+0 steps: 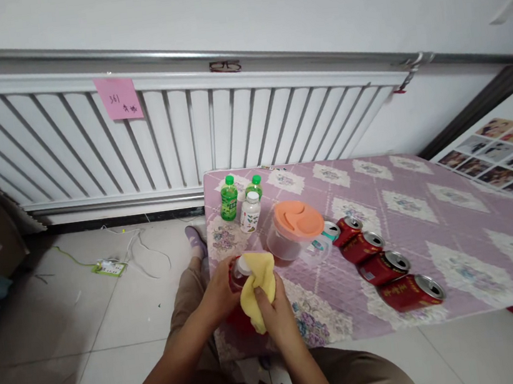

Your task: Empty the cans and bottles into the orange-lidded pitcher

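My left hand is wrapped round a clear bottle with a white cap and a red label, near the front left corner of the table. In my right hand is a yellow cloth, pinched under the thumb and pressed against the bottle's side. The cloth hides part of the bottle. Just behind my hands stand a white bottle and two green bottles with green caps. A clear pitcher with an orange lid is to their right.
Several red cans stand in a slanting row right of the pitcher, beside a teal-topped can. A flowered cloth covers the table. Behind is a white radiator with a pink note. A power strip lies on the floor.
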Tool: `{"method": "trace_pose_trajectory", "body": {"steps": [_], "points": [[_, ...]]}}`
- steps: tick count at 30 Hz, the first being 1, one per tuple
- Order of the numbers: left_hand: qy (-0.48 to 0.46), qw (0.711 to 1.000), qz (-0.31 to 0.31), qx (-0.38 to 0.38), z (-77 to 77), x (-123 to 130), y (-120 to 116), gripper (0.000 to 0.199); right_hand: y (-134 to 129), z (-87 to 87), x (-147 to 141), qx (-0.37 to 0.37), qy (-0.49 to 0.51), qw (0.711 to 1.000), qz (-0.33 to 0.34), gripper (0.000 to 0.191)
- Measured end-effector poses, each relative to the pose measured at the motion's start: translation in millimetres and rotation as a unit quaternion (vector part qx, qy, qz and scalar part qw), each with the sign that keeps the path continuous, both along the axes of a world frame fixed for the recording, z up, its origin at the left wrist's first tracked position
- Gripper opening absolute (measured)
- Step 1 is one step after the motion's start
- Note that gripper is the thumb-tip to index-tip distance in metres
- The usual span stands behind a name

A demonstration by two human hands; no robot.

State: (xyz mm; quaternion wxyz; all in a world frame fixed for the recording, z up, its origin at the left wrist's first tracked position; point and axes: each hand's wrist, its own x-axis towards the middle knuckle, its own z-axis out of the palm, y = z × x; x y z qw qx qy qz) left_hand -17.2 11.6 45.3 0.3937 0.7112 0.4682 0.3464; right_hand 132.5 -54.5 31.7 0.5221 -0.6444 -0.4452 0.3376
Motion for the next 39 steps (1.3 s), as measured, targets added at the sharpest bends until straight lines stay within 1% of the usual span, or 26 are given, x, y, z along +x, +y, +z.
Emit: {"method": "trace_pose_trajectory", "body": {"steps": [2,4,6,9,12,15,17,19,21,23,25,26,28,29,31,32,33,35,37,39], "points": [[0.020,0.999,-0.007,0.030,0.1,-1.2,2.2,0.075,1.8,-4.8,1.6,-0.012,0.003,1.000,0.018,0.058],[0.034,0.998,-0.020,0.044,1.0,-2.8,3.9,0.077,2.8,-8.9,3.4,-0.016,0.009,0.999,0.036,0.055],[0.027,0.998,-0.031,0.041,1.3,-3.5,4.6,0.075,2.8,-10.4,4.9,-0.016,0.014,0.999,0.045,0.053],[-0.013,0.999,-0.034,0.007,-1.1,-2.0,4.0,0.075,0.8,-7.1,6.5,-0.036,0.020,0.998,0.049,0.052],[-0.033,0.999,-0.031,-0.025,-5.9,0.3,2.8,0.076,-3.6,-0.5,8.2,-0.065,0.028,0.996,0.063,0.053],[-0.034,0.999,-0.027,-0.028,-10.2,1.6,2.4,0.076,-12.1,6.2,9.6,-0.074,0.052,0.993,0.073,0.051],[-0.038,0.999,-0.026,-0.027,-11.5,2.2,2.4,0.077,-20.6,12.1,9.7,-0.078,0.092,0.990,0.076,0.048],[-0.038,0.998,-0.028,-0.027,-11.1,2.9,2.5,0.077,-30.9,20.7,9.9,-0.089,0.158,0.980,0.079,0.047],[-0.038,0.998,-0.030,-0.028,-9.4,3.5,2.4,0.076,-41.3,31.9,12.3,-0.106,0.235,0.963,0.078,0.048],[-0.042,0.998,-0.030,-0.029,-7.1,3.9,2.0,0.076,-50.2,43.4,19.3,-0.123,0.290,0.947,0.069,0.052],[-0.041,0.998,-0.023,-0.031,-4.6,3.9,1.1,0.077,-56.2,51.9,32.3,-0.130,0.309,0.941,0.049,0.056],[-0.037,0.999,-0.018,-0.033,-3.3,3.8,0.6,0.078,-58.2,54.1,40.9,-0.129,0.303,0.944,0.035,0.059],[-0.025,0.999,-0.010,-0.040,-0.8,3.6,-0.7,0.079,-60.2,53.3,61.5,-0.125,0.252,0.960,0.002,0.061],[-0.020,0.999,-0.009,-0.044,0.3,3.5,-1.3,0.079,-60.6,50.4,72.8,-0.122,0.201,0.972,-0.014,0.060],[-0.011,0.999,-0.009,-0.048,1.8,3.4,-2.4,0.078,-61.1,40.7,95.5,-0.106,0.051,0.992,-0.042,0.056],[-0.008,0.999,-0.009,-0.048,2.3,3.3,-2.8,0.078,-61.4,34.8,106.0,-0.087,-0.044,0.994,-0.058,0.053],[-0.006,0.999,-0.009,-0.048,2.5,3.3,-3.2,0.078,-61.9,28.8,115.6,-0.063,-0.135,0.986,-0.077,0.051],[-0.007,0.999,-0.010,-0.049,2.5,3.3,-3.8,0.076,-63.3,17.9,130.7,-0.040,-0.274,0.956,-0.101,0.051],[-0.012,0.999,-0.012,-0.048,2.2,3.7,-4.3,0.076,-64.8,9.4,138.7,-0.049,-0.369,0.920,-0.124,0.051],[-0.017,0.999,-0.014,-0.042,2.1,4.3,-4.8,0.075,-65.1,1.8,138.3,-0.077,-0.424,0.892,-0.137,0.050]]}}
